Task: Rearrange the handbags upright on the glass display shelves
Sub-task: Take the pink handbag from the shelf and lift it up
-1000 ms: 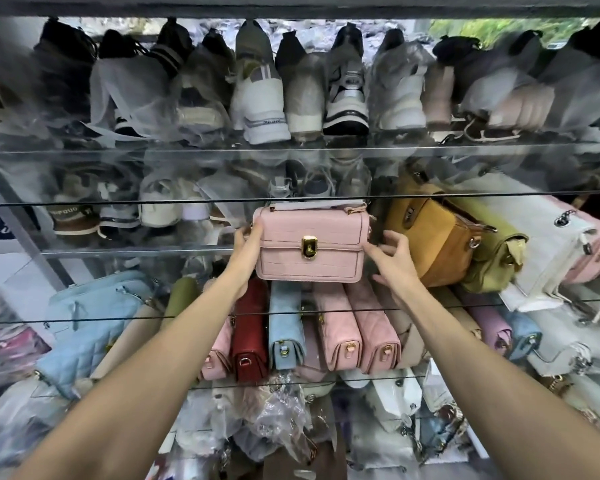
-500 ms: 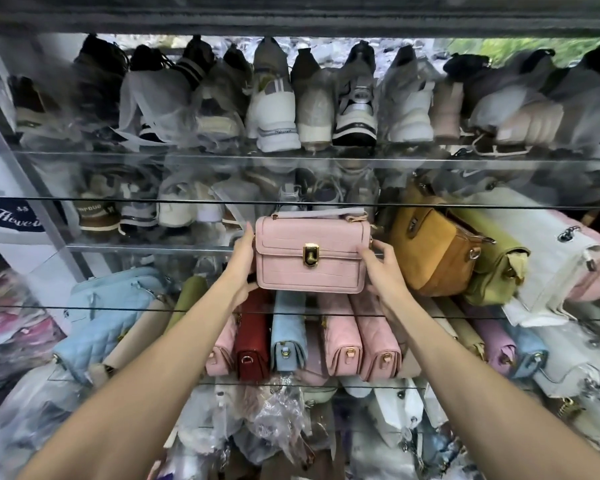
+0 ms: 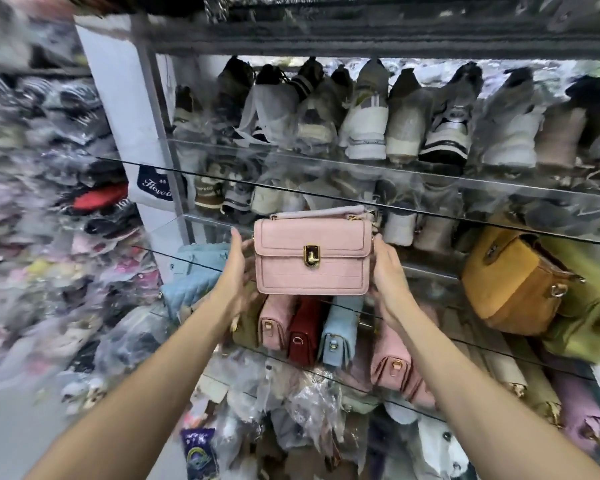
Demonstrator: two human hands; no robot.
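Stood against a wall pillar: a display rack of glass shelves (image 3: 430,183), carrying wrapped shoes (image 3: 364,129) on the upper levels. Lower down, held the handbags, which needed standing upright and in line.

Leaned over at the right of the middle shelf: a mustard bag (image 3: 513,278) against an olive-green one (image 3: 589,323), both tilted, probably awaiting straightening. Packed side by side on the shelf below: a pink bag (image 3: 274,323), a dark red bag (image 3: 305,329) and a pale blue bag (image 3: 338,330), each end-on to save room. Lay slumped at the far left: a quilted blue bag (image 3: 194,275).

Held in front of the middle shelf, upright, level and clasp forward: the pink handbag (image 3: 312,256), apparently being squared up before being set down. Could not be told whether its base touched the glass.

Pressed flat against its left end with fingers straight: the left hand (image 3: 238,271). Cupped round its lower right corner with fingers curled behind: the right hand (image 3: 387,275). Gripped from both ends, most likely to keep the bag from tipping.
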